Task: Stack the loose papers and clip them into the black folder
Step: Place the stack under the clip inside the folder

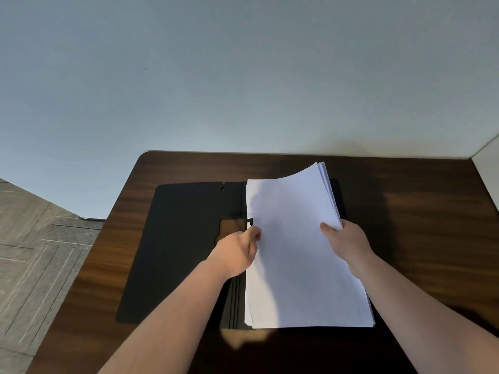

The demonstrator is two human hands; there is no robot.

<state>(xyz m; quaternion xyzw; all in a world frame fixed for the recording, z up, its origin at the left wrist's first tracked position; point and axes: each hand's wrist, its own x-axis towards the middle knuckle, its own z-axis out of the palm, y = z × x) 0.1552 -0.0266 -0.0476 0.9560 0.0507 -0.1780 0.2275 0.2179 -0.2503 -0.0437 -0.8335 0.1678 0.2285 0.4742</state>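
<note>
A black folder (178, 238) lies open on the dark wooden table (418, 225). A stack of white papers (294, 265) covers its right half, with the far right corner curled upward. My left hand (237, 252) pinches the stack's left edge beside the folder's black clip (250, 221) at the spine. My right hand (345, 241) grips the stack's right edge, thumb on top. The folder's right half is mostly hidden under the sheets.
A pale wall (243, 76) rises right behind the table's far edge. Grey patterned floor (35, 252) shows to the left of the table. A white surface (488, 168) borders the table at the far right.
</note>
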